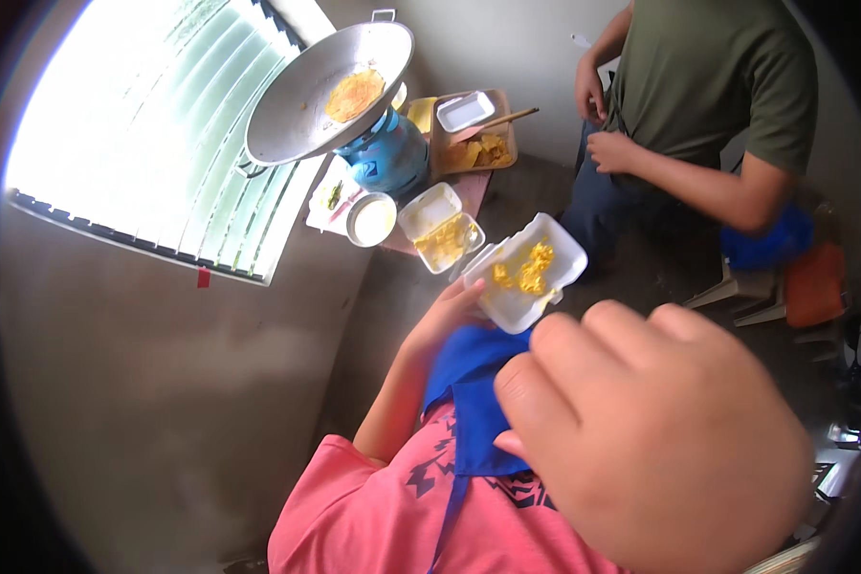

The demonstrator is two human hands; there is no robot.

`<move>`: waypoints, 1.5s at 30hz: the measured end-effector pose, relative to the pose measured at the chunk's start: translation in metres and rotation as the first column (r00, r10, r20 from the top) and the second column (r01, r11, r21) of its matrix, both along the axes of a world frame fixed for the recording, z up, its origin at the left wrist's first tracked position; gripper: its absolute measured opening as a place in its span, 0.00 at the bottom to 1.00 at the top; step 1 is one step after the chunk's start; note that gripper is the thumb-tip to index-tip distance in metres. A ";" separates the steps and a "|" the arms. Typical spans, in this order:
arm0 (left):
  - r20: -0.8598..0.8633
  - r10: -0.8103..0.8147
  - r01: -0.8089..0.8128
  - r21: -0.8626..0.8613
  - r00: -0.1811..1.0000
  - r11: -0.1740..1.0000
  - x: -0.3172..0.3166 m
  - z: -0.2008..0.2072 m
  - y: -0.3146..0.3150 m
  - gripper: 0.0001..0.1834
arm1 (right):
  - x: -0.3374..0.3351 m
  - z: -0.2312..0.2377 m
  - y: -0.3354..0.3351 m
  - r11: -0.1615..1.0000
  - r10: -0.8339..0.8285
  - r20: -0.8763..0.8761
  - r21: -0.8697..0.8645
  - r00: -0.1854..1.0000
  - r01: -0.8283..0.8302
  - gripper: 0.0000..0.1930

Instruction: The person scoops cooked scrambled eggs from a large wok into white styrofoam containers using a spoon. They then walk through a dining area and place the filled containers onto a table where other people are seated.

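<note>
My left hand (461,304) is closed on the near left edge of an open white foam food box (562,251). Several crumpled yellow pieces of food (536,269) lie inside it. Large and close in front, my right hand (641,421) is raised with its fingers curled in. The back of the hand faces me, so whatever its fingers may hold is hidden. Beyond the box in my left hand, a second open foam box (434,208) with yellow food stands at the table's edge.
A big wok (292,120) with a round flat pancake (356,95) sits above a blue gas cylinder (392,158). Nearby are a white tub (371,220) and a tray (512,143) of fried pieces. A person in a green shirt (708,86) stands at right.
</note>
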State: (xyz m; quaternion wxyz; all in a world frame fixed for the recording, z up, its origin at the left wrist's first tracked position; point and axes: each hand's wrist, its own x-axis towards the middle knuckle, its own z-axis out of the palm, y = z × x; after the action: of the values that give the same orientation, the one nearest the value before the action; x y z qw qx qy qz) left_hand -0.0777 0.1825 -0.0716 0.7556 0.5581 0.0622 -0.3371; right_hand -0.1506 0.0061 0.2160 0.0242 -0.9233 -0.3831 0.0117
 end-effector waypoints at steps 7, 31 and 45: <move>-0.016 -0.071 0.071 -0.039 0.997 0.997 0.026 -0.032 0.059 0.29 | 0.050 -0.046 0.068 0.910 0.195 0.084 0.357 0.977 -0.212 0.08; -0.033 -0.215 0.212 -0.076 0.976 0.974 0.061 -0.049 0.089 0.29 | 0.039 -0.098 0.085 0.980 -0.182 0.171 0.113 0.968 0.164 0.14; 0.061 -0.444 0.447 -0.068 0.894 0.892 0.076 -0.057 0.056 0.31 | 0.053 -0.340 -0.047 -0.568 0.177 -0.889 0.258 0.422 0.781 0.31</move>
State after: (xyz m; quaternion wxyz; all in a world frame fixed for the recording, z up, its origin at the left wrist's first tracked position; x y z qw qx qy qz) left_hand -0.0014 0.2389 -0.1286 0.6814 0.5339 -0.0973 -0.4911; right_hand -0.0976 -0.0414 -0.1236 0.8434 -0.4638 0.2709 -0.0138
